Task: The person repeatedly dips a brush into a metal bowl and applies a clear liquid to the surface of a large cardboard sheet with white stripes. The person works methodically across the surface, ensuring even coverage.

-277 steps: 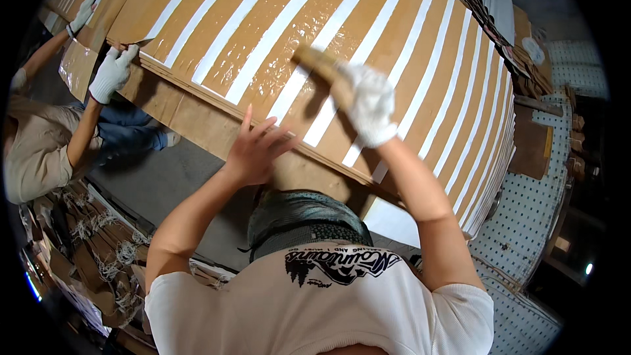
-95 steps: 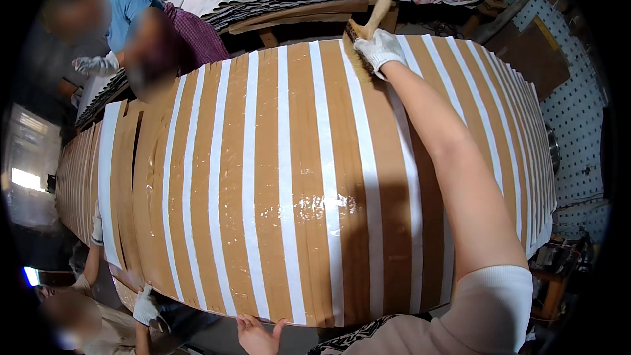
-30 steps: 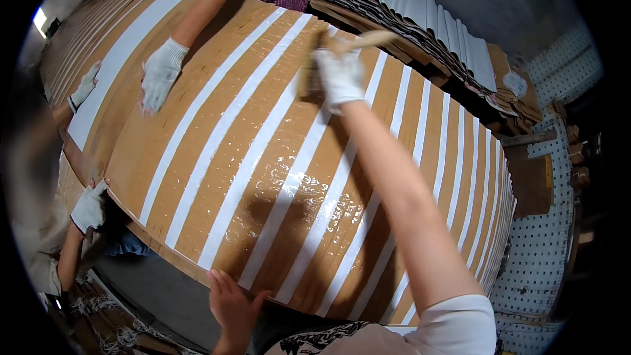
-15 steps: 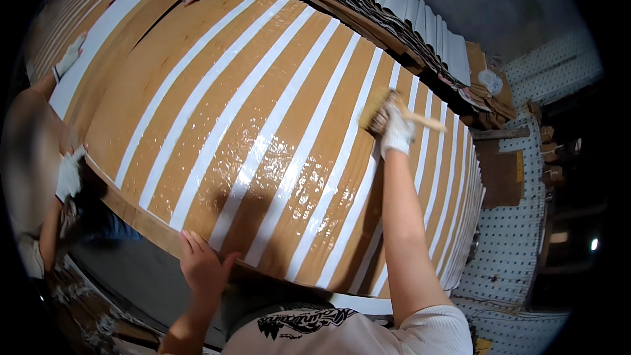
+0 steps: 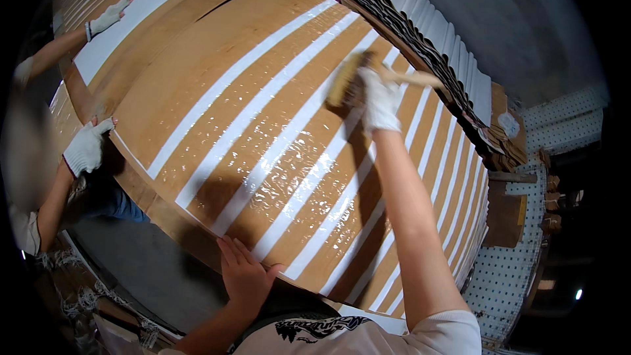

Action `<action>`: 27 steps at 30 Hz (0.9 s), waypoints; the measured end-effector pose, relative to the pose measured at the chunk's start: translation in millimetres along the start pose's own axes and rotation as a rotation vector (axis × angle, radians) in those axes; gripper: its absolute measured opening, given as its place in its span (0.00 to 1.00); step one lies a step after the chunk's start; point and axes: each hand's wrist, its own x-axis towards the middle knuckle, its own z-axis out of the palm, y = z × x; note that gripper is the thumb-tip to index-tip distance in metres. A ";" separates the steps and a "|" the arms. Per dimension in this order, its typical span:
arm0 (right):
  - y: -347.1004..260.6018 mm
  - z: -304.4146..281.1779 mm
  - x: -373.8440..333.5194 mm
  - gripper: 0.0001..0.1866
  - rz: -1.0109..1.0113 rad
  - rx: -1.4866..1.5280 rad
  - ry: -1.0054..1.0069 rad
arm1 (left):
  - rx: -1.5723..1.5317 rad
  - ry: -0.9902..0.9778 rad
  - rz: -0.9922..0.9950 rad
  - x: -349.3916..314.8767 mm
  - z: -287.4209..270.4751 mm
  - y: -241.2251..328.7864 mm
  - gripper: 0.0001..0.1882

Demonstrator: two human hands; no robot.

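Right hand (image 5: 380,100): gloved fingers wrapped round the brush (image 5: 344,83), maybe for a firm grip.
Left hand (image 5: 246,272): fingers open, resting on the striped sheets' (image 5: 309,151) near edge, maybe to steady them.
Brush: over the striped sheets' far half.

A crumpled translucent bag (image 5: 508,125) lies at right, near layered white sheets (image 5: 453,49). Below stretches a pale, dark-dotted surface (image 5: 506,283).
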 end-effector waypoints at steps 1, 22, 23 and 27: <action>28.2 26.3 22.7 0.32 -0.152 -0.088 0.015 | -0.013 -0.004 0.028 1.4 -0.6 3.1 0.57; 20.9 -237.5 -166.5 0.25 0.084 0.018 0.609 | -0.025 0.209 0.043 -5.5 24.6 -6.2 0.55; 15.6 -238.6 -169.0 0.27 0.107 -0.031 0.641 | -0.006 0.213 0.049 -6.0 24.3 -4.4 0.55; -3.3 -162.4 -150.1 0.21 0.153 0.130 0.494 | -0.029 0.237 0.083 -9.2 27.5 -6.1 0.54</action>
